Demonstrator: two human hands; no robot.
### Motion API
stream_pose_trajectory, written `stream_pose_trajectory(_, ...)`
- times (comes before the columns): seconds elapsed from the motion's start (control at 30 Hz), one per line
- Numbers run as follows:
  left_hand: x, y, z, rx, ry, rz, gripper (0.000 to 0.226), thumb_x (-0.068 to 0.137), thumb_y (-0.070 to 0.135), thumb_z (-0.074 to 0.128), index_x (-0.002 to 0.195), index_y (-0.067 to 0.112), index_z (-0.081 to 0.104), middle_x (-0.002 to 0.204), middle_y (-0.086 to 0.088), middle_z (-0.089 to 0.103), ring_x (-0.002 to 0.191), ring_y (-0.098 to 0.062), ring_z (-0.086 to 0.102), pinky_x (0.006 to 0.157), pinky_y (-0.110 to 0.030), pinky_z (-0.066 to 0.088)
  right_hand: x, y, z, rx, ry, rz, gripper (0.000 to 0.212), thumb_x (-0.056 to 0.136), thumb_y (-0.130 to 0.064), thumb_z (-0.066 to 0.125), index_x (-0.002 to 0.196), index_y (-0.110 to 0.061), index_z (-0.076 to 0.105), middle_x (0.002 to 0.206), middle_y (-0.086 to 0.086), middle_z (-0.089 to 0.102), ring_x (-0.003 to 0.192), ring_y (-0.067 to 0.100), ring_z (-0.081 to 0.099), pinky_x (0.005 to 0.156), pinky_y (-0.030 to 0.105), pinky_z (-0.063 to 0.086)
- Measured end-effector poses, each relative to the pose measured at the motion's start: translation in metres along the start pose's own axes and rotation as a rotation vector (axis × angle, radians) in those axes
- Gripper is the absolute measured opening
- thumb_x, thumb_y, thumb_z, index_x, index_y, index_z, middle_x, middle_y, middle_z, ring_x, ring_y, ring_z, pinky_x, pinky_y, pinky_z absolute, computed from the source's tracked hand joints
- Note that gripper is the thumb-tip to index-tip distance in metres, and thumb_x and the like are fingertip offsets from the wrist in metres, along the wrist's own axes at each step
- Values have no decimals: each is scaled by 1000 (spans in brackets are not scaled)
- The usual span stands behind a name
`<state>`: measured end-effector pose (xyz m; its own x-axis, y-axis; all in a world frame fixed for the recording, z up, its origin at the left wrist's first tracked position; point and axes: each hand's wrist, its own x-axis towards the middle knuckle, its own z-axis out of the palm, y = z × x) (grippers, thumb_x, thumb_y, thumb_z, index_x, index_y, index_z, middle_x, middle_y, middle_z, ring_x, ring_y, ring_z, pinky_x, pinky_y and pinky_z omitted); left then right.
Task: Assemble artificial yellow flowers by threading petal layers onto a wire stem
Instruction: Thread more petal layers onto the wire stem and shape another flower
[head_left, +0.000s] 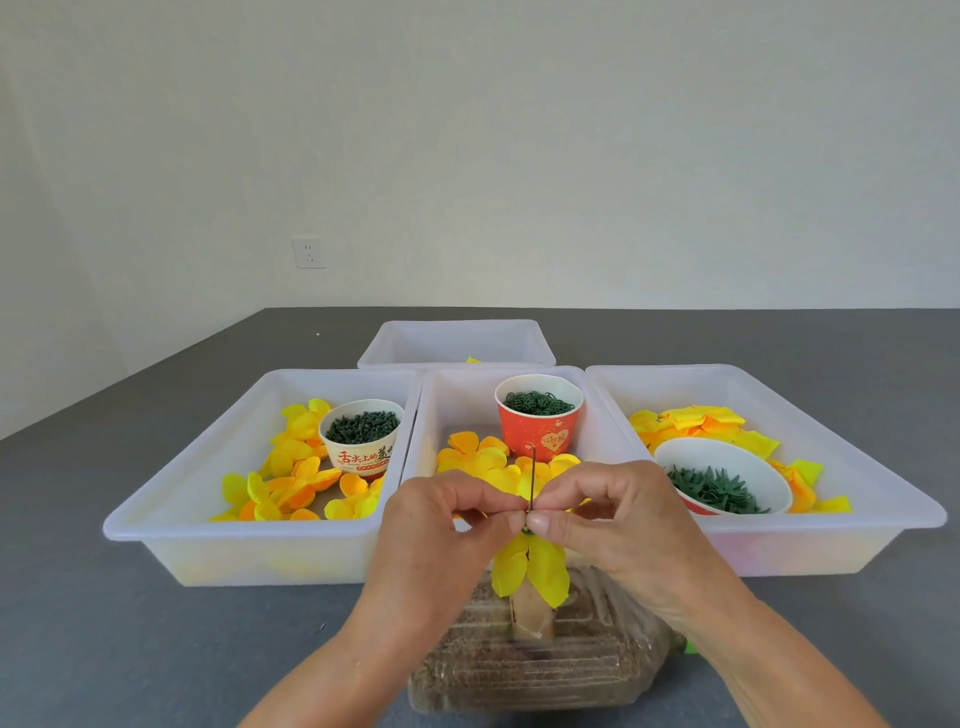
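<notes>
both hands meet in front of the middle tray (431, 415), over a clear bag of brownish material (519, 670) lying on the grey worktop (156, 623).

left hand (441, 525): fingers curled, tips pinching at the wire stem (533, 480) from the left. right hand (608, 514): thumb and forefinger pinch the same spot from the right, seemingly on a small green piece at the top of the petals; too small to name.

wire stem stands near upright, bare upper end poking above the fingers. yellow petal layer (530, 569) already on the wire, hanging below the pinch with lobes drooping.

supplies: left tray (171, 499) holds loose yellow-orange petals and a white paper cup (363, 441) of dark green bits. middle tray holds more petals and a red paper cup (540, 421) of green ring-like parts. right tray (883, 499) holds petals and a bowl (727, 480) of green spiky pieces. a fourth tray (457, 343) sits behind.

judgement: step in hand is seating a part down the wire against the petals. to do it well, keep the wire steady in one hand, slide with the other, push straight along the wire so the centre hole does not tear, and stop once the part sits snug on the petals. the bare tip is sharp-looking; keep fingertips beside it.
</notes>
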<state>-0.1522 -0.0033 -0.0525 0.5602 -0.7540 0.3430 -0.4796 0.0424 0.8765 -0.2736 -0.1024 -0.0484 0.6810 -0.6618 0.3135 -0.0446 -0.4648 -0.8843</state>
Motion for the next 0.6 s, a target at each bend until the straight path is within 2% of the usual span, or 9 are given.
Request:
stream_pose_trajectory(0.1, 1, -1, -3, 109, -20, 53, 23, 71, 9, 78, 65, 29, 70, 67, 9, 66, 68, -1, 59, 63, -9, 43, 4, -3, -1, -87, -33, -3, 24, 71, -14, 79, 56, -31, 70, 73, 1, 71, 67, 11, 60, 69, 34, 49)
stream_pose_trajectory(0.2, 1, -1, -4, 210, -32, 98, 20, 73, 11, 78, 67, 29, 70, 72, 11, 64, 73, -1, 58, 70, -15, 46, 5, -4, -1, -130, -89, 36, 21, 73, -13, 78, 60, -27, 69, 67, -7, 69, 55, -5, 54, 59, 20, 47)
stream_pose_trajectory(0.23, 1, -1, -3, 260, -49, 109, 16, 74, 13, 77, 69, 27, 71, 73, 12, 64, 76, -2, 59, 73, -19, 47, 4, -3, 0, -131, -102, 56, 19, 73, -13, 78, 62, -25, 70, 67, -7, 69, 53, -6, 54, 59, 18, 47)
stream_pose_trajectory(0.3, -1, -2, -3, 298, -70, 112, 12, 75, 15, 77, 71, 26, 71, 75, 14, 63, 79, -3, 59, 76, -25, 47, 1, 0, 1, -105, -110, 91, 13, 74, -14, 77, 65, -22, 72, 70, -3, 71, 56, 0, 58, 63, 26, 52)
stream_pose_trajectory(0.4, 1, -2, -5, 310, -100, 104, 11, 75, 17, 76, 72, 26, 71, 76, 14, 63, 80, -3, 59, 76, -22, 46, -2, 1, 1, -107, -103, 95, 7, 74, -16, 77, 69, -19, 74, 72, -1, 72, 61, 8, 60, 68, 32, 53)
stream_pose_trajectory(0.47, 4, -1, -8, 289, -135, 83, 11, 76, 18, 76, 72, 28, 72, 76, 14, 65, 78, -1, 59, 73, -15, 44, -1, 2, 0, -60, -96, 104, 8, 74, -15, 77, 68, -19, 74, 72, -1, 72, 65, 8, 62, 66, 28, 52)
stream_pose_trajectory(0.5, 5, -1, -10, 257, -137, 72, 12, 76, 17, 75, 71, 28, 72, 75, 14, 66, 76, 0, 59, 71, -12, 43, -1, 2, -2, 0, -88, 114, 11, 75, -13, 75, 67, -20, 75, 72, -2, 73, 66, 4, 63, 65, 23, 51)
stream_pose_trajectory(0.6, 7, -1, -12, 142, -93, 42, 14, 76, 17, 74, 70, 30, 73, 71, 13, 68, 72, 0, 59, 68, -9, 42, -2, 3, -5, 77, -39, 121, 13, 76, -15, 73, 66, -24, 76, 74, -5, 73, 71, -1, 64, 68, 14, 47)
